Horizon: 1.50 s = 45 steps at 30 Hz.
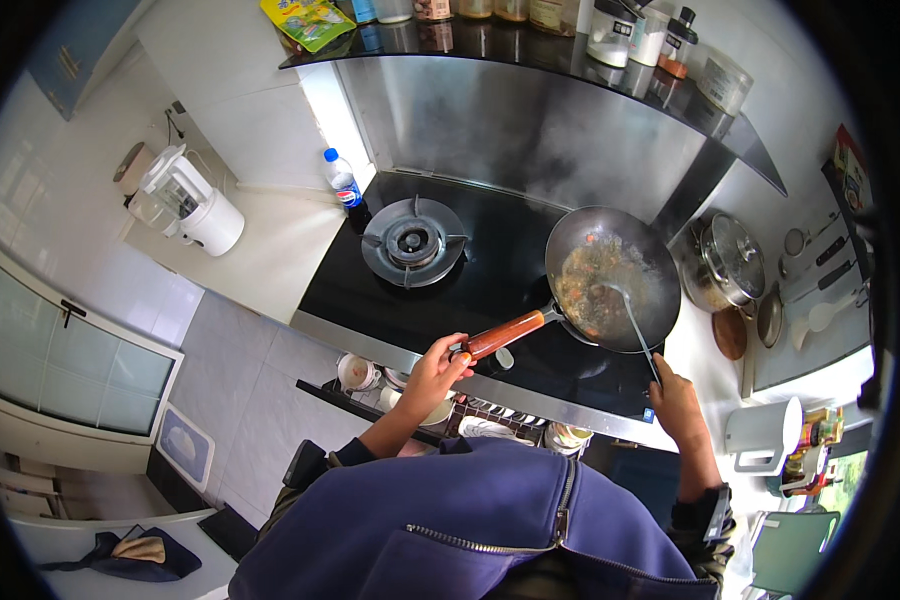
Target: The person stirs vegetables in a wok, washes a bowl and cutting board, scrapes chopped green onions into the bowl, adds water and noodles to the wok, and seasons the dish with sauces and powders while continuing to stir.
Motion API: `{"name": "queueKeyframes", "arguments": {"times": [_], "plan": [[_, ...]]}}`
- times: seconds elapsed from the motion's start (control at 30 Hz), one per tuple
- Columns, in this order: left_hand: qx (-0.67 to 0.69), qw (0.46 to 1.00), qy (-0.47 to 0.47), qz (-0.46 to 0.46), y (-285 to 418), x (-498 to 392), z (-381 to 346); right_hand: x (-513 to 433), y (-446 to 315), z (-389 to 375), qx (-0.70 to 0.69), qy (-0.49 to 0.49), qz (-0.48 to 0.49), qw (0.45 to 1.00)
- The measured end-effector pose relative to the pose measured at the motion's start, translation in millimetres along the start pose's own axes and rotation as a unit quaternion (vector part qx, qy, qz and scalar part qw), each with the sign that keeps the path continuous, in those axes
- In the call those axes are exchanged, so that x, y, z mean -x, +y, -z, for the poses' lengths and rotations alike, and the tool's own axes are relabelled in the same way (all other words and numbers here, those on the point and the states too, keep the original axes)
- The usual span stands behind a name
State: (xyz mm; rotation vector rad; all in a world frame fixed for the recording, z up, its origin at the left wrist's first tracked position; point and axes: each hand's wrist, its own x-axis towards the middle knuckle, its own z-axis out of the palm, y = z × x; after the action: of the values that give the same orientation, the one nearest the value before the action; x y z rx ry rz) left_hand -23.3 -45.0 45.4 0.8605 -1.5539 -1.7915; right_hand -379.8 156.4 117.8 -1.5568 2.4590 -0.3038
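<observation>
A dark wok (613, 225) sits over the right side of the black gas hob (495, 262), with bubbling liquid and bits of food (592, 277) in it and steam rising. My left hand (436, 375) holds the end of the wok's reddish-brown wooden handle (506, 335). In my right hand (675, 401) is the handle of a metal ladle or spatula (636, 322); its head lies in the food, partly hidden by liquid and steam. A bare gas burner (414, 238) shows on the left of the hob.
An open drawer of bowls (360, 373) juts out below the hob's front edge. A Pepsi bottle (343, 178) stands at the back left, near a white blender (202, 210). A lidded steel pot (731, 259) is right of the wok. Seasoning jars (609, 37) line the shelf above.
</observation>
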Motion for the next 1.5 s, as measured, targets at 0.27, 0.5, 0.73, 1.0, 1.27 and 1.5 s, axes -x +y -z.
{"name": "queueKeyframes", "arguments": {"times": [0.27,0.5,0.73,1.0,1.27,1.5], "plan": [[0.005,0.999,0.029,0.020,-5.8,15.9,-3.6,-25.0,4.5,-10.5,0.132,-0.004,0.022,0.991],[-0.008,0.994,0.106,0.041,-4.9,39.8,-9.7,-4.4,7.7,0.3,0.157,-0.022,0.050,0.986],[0.005,0.994,0.112,0.014,-5.0,51.6,-33.1,-35.5,24.7,-2.9,0.019,0.011,0.046,0.999],[0.009,0.987,0.161,0.028,6.8,65.9,-43.4,-47.2,67.9,6.3,-0.231,0.085,-0.077,0.966],[0.010,0.987,0.162,-0.014,5.6,49.8,-45.1,-57.4,46.3,-24.1,-0.761,-0.172,-0.189,0.597],[0.014,0.983,0.182,0.014,13.2,41.6,-44.8,-19.8,39.7,9.2,-0.724,-0.190,-0.178,0.638]]}}
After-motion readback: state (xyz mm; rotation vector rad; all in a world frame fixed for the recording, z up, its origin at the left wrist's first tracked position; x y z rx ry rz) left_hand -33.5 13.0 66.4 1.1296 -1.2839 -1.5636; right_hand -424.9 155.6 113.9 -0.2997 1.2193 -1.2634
